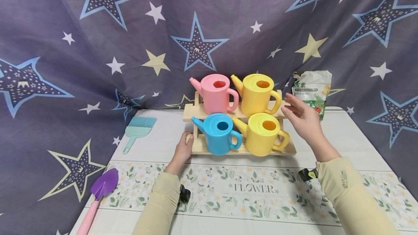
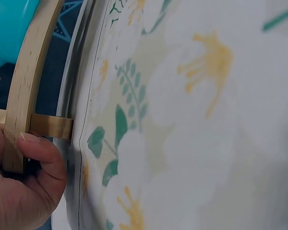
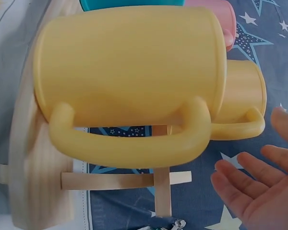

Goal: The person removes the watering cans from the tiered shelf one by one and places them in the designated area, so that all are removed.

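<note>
A two-tier wooden rack (image 1: 209, 149) holds a pink watering can (image 1: 215, 99) and a yellow watering can (image 1: 256, 99) on its upper board. Below them stand a blue watering can (image 1: 218, 137) and a second yellow watering can (image 1: 261, 139). My left hand (image 1: 183, 148) grips the left end of the lower board; in the left wrist view its thumb and fingers (image 2: 43, 151) curl round the wood. Beside the upper yellow can's handle, my right hand (image 1: 303, 120) is held with fingers extended, apart from the cans in the right wrist view.
A teal dustpan-like brush (image 1: 140, 128) lies at the table's back left. Nearer, a purple trowel (image 1: 104, 184) with a pink handle lies at the left edge. Behind my right hand stands a white and green bag (image 1: 313, 90). A floral runner (image 1: 254, 206) crosses the table; a starry curtain hangs behind.
</note>
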A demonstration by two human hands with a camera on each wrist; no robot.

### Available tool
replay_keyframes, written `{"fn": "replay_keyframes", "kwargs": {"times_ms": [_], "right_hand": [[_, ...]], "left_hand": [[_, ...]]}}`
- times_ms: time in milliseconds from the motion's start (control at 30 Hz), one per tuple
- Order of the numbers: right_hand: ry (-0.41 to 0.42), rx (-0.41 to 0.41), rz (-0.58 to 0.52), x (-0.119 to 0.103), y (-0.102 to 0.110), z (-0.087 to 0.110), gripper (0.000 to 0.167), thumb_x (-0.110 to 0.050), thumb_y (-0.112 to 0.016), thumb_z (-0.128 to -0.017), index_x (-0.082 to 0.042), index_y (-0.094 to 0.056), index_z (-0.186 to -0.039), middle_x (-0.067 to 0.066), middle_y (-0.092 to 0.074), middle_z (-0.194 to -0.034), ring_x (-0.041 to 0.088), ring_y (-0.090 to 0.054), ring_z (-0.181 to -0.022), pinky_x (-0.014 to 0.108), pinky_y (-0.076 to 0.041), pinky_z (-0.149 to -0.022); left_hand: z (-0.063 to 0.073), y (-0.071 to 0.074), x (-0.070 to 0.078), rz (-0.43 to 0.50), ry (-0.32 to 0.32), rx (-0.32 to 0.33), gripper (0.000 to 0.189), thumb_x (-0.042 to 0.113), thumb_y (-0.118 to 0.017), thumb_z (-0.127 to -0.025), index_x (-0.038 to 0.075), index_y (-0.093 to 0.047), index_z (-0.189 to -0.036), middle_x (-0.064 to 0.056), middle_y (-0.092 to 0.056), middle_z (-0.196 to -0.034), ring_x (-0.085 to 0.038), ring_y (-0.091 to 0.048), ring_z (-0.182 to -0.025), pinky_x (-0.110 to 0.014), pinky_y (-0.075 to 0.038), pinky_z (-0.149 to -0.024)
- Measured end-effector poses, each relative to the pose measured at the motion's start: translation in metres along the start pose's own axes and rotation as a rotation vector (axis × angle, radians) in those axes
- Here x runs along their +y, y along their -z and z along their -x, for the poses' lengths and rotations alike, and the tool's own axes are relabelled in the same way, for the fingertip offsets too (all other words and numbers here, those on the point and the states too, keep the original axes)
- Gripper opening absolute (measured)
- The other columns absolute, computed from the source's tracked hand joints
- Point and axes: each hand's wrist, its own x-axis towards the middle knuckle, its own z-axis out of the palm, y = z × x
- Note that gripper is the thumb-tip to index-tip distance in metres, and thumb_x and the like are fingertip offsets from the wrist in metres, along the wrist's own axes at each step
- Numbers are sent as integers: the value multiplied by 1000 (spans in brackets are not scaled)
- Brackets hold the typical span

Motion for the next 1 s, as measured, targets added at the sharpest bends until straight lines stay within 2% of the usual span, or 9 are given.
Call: {"fn": "replay_keyframes", "kwargs": {"times_ms": [100,300,467,667,833,1000], "right_hand": [[-19,-12,-13,-3,-1,-5,55,-28,-62,-98,-15,-43,-148,15,-55,-138,32,-58,-118,33,-51,-92],[-34,-4,-36,-6,-6,-14,53,-25,-63,-98,-12,-46,-146,15,-57,-135,30,-60,-114,14,-47,-84],[-30,11,-22,-6,-12,-18,48,-18,-63,-97,-7,-51,-142,19,-62,-128,34,-62,-107,11,-45,-78],[-27,17,7,-6,-16,-21,45,-17,-64,-97,-4,-53,-139,21,-66,-119,32,-63,-100,8,-44,-72],[-55,19,38,-6,-18,-24,43,-19,-64,-97,-3,-55,-137,20,-67,-116,31,-65,-102,15,-48,-76],[-54,21,73,-6,-20,-26,37,-16,-63,-97,1,-59,-130,21,-68,-111,33,-66,-99,36,-54,-82]], "left_hand": [[0,1,0,11,-3,4,48,43,-34,-106,22,-33,-149,-16,-59,-95,-13,-44,-48,-23,-42,-40],[1,1,1,32,3,20,48,44,-36,-105,23,-34,-148,-13,-58,-91,-12,-43,-49,-23,-40,-40],[1,0,2,48,5,24,49,44,-36,-105,23,-34,-149,-13,-59,-93,-12,-41,-49,-22,-39,-41],[1,-1,1,50,13,22,49,44,-35,-105,23,-33,-149,-13,-60,-99,-12,-41,-51,-22,-40,-42],[1,-1,1,55,26,19,49,44,-35,-105,24,-32,-150,-14,-62,-100,-11,-38,-46,-22,-38,-40],[0,-1,0,53,29,22,49,44,-36,-105,25,-33,-150,-14,-62,-95,-11,-38,-45,-22,-38,-41]]}}
